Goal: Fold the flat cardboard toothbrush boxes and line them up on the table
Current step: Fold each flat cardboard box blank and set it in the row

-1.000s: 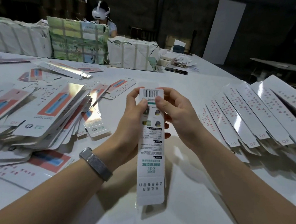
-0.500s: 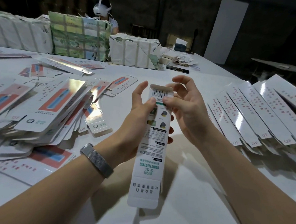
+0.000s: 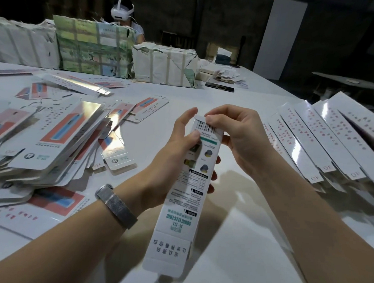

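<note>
Both hands hold one long toothbrush box (image 3: pixel 186 198) up over the near middle of the white table (image 3: pixel 252 243). L hand (image 3: pixel 171 160) is wrapped round the box's left side, thumb pressed flat on the front just under the barcode, other fingers behind it (only their tips peek out on the right side). R hand (image 3: pixel 238 140) has its fingers curled over the far end of the box, pinching the top flap by the barcode. Near end of the box has its flap sticking out flat, not tucked.

Going left to right: a big messy pile of flat boxes (image 3: pixel 39 141) covers the table's left side, shiny, w/ red and blue pictures on them. One small flat piece (image 3: pixel 117 152) lies just beside the pile, toward the middle. A silver mesh watch band (image 3: pixel 116 206) sits on the L wrist. Then the held box in the middle. Along the right edge sits a row of folded boxes (image 3: pixel 334 146), leaning on each other, w/ red writing on top.

At the far edge are wrapped bundles (image 3: pixel 93 48), some white, one green, tied w/ straps. A person wearing a white headset (image 3: pixel 121 11) sits behind them. A dark phone (image 3: pixel 219 87) lies on the table near the far right bundle, next to a heap of paper scraps.
</note>
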Action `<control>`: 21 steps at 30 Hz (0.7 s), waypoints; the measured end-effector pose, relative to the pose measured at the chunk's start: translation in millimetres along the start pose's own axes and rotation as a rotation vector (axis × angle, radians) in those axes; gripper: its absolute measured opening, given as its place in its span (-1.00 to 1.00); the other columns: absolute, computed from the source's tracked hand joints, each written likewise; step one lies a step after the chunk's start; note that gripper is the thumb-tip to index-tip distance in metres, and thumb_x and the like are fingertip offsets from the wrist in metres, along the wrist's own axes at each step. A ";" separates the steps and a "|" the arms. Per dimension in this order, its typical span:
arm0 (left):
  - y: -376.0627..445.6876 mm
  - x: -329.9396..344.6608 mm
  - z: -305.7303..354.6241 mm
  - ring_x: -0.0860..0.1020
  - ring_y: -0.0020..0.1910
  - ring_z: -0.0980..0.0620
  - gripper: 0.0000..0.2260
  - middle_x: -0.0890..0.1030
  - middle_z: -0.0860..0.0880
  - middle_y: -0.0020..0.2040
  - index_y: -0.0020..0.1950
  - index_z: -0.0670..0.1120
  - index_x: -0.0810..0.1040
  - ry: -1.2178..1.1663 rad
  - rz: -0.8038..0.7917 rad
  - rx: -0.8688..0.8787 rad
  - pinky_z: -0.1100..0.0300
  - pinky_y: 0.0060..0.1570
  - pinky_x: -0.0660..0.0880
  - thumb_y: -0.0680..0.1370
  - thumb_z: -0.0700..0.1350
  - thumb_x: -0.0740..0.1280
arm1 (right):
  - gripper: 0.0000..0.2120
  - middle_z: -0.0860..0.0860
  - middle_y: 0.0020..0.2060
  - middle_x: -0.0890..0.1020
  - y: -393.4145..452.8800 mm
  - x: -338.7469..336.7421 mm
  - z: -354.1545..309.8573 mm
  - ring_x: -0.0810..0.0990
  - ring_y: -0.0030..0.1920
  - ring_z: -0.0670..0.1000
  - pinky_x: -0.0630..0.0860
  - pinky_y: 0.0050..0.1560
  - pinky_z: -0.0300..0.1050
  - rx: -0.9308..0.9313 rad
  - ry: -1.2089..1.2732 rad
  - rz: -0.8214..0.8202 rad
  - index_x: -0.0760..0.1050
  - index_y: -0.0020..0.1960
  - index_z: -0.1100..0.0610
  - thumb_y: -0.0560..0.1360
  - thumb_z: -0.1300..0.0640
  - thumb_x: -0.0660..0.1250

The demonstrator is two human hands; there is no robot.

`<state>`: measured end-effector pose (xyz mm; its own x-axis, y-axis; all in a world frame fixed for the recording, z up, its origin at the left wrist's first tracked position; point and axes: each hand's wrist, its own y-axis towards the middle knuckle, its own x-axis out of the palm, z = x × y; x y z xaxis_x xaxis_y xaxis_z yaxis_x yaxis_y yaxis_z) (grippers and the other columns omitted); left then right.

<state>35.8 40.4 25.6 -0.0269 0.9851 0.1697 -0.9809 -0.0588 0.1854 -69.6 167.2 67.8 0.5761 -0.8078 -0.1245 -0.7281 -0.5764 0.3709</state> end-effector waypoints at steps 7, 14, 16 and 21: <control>-0.1 0.1 0.3 0.65 -0.17 -0.23 -0.56 0.65 -0.22 -0.04 0.40 0.50 0.17 -0.006 -0.040 0.018 -0.07 -0.23 0.59 0.59 0.14 0.17 | -0.83 0.01 -0.34 0.66 0.3 -3.4 -5.3 0.68 -0.22 0.03 0.62 -0.16 -0.04 0.008 -0.044 0.014 0.56 -0.22 0.18 0.56 0.26 0.33; 0.5 -1.2 -0.1 0.64 -0.18 -0.23 -0.56 0.61 -0.27 -0.02 0.40 0.49 0.21 0.008 -0.070 0.025 -0.06 -0.23 0.59 0.57 0.11 0.16 | -0.81 0.04 -0.29 0.68 0.0 -12.2 -10.9 0.68 -0.16 0.05 0.63 -0.14 -0.03 0.078 -0.054 -0.080 0.56 -0.19 0.19 0.59 0.23 0.30; 0.7 -1.7 -0.6 0.64 -0.17 -0.25 -0.58 0.61 -0.29 -0.01 0.39 0.47 0.24 0.011 -0.076 0.022 -0.07 -0.23 0.58 0.58 0.11 0.16 | -0.81 0.05 -0.28 0.68 -0.3 -14.8 -12.8 0.69 -0.15 0.04 0.63 -0.13 -0.04 0.090 -0.067 -0.114 0.57 -0.18 0.20 0.59 0.23 0.29; 0.5 -2.7 -2.9 0.64 -0.17 -0.25 -0.63 0.64 -0.24 -0.04 0.36 0.43 0.29 -0.048 -0.126 0.008 -0.04 -0.27 0.58 0.59 0.09 0.18 | -0.81 0.05 -0.27 0.69 -1.6 -23.1 -18.4 0.69 -0.14 0.05 0.64 -0.11 -0.02 0.138 -0.014 -0.178 0.57 -0.20 0.20 0.58 0.27 0.29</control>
<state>34.8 38.2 22.5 0.1059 0.9759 0.1910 -0.9743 0.0634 0.2160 -74.9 189.1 87.0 0.6956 -0.6928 -0.1901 -0.6599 -0.7208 0.2122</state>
